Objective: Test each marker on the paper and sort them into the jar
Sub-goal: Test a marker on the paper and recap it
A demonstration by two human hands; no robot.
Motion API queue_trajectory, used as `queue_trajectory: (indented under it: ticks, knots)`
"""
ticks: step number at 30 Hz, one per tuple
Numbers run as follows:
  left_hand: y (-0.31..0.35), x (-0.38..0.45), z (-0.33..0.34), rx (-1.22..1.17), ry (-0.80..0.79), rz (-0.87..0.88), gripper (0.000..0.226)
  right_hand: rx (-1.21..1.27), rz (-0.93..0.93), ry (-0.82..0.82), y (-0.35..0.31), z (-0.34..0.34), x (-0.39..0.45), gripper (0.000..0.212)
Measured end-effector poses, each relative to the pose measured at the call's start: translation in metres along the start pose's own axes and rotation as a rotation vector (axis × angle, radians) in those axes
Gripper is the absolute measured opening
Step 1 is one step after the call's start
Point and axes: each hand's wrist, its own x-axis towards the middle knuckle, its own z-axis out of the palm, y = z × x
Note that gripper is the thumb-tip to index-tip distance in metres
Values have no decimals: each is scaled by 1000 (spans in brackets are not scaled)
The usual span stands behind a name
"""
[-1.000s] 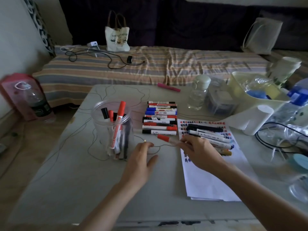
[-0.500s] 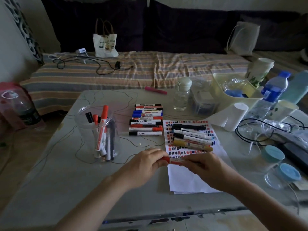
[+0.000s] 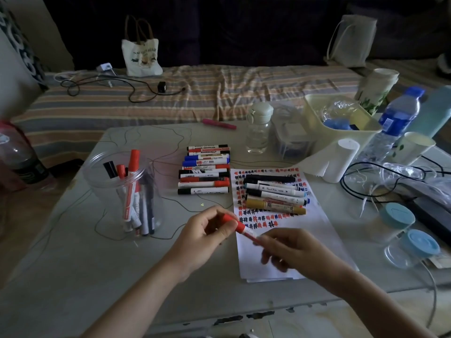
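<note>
A red marker (image 3: 240, 228) is held between both hands above the table's near middle. My left hand (image 3: 207, 237) pinches its red cap end; my right hand (image 3: 292, 252) grips the white barrel. The cap looks seated on the barrel. A clear plastic jar (image 3: 127, 191) at the left holds several markers upright. A row of several markers (image 3: 205, 170) lies in the middle of the table. Several more markers (image 3: 275, 193) rest on the white paper (image 3: 280, 240), which is covered with red, black and blue test marks at its far end.
At the right stand a paper towel roll (image 3: 339, 159), a yellow bin (image 3: 341, 123), bottles (image 3: 258, 130), cups, blue-lidded containers (image 3: 400, 220) and black cables (image 3: 366, 181). A pink marker (image 3: 219, 123) lies at the table's far edge. A striped sofa with a tote bag (image 3: 141, 54) is behind.
My right hand picked a red marker from beside the row and brought it near. My left hand came over and took hold of its cap end. The camera tilted.
</note>
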Motion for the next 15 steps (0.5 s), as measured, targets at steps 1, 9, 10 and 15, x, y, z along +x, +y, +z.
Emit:
queue_trajectory:
  ticks: [1,9,10,15]
  knots:
    - [0,0,4,-75,4,-40,27,-30,2,-52,0,4,0,23]
    - [7,9,36,-443,114,-155,25,175,-30,154,-3,33,10,34]
    - [7,11,40,-449,177,-184,24,2,-91,242,-3,37,12,34]
    - [4,31,13,-753,571,-374,18,-551,-425,544,22,43,6,18]
